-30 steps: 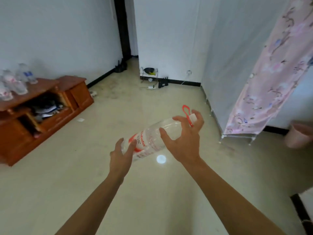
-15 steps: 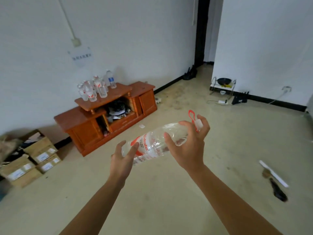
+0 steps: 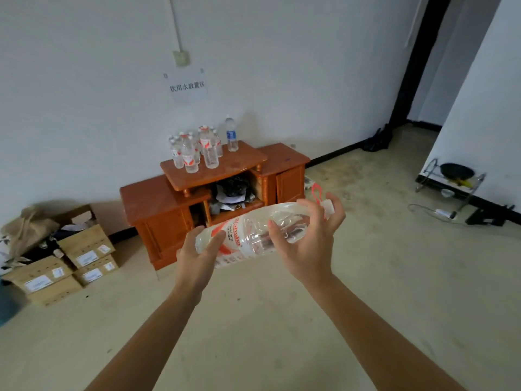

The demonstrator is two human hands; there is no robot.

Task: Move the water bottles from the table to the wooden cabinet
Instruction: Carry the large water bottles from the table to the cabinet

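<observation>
A large clear water bottle (image 3: 248,235) with a red-and-white label and a red carry loop lies sideways in both my hands, held over the floor. My left hand (image 3: 194,258) cups its base. My right hand (image 3: 307,241) grips the neck end near the white cap. Ahead, against the wall, stands the wooden cabinet (image 3: 158,204). Several clear water bottles (image 3: 197,149) stand upright on its raised top shelf, one with a blue label (image 3: 231,136) at the right of the group.
Cardboard boxes (image 3: 84,246) and a sack are stacked on the floor left of the cabinet. A metal rack with a black pan (image 3: 454,176) and cables lie by the right wall. A dark doorway (image 3: 417,66) opens at the back right.
The view has swung left and come nearer: the cabinet now sits ahead of me, larger. The bottle stays sideways in both hands, same grip.
</observation>
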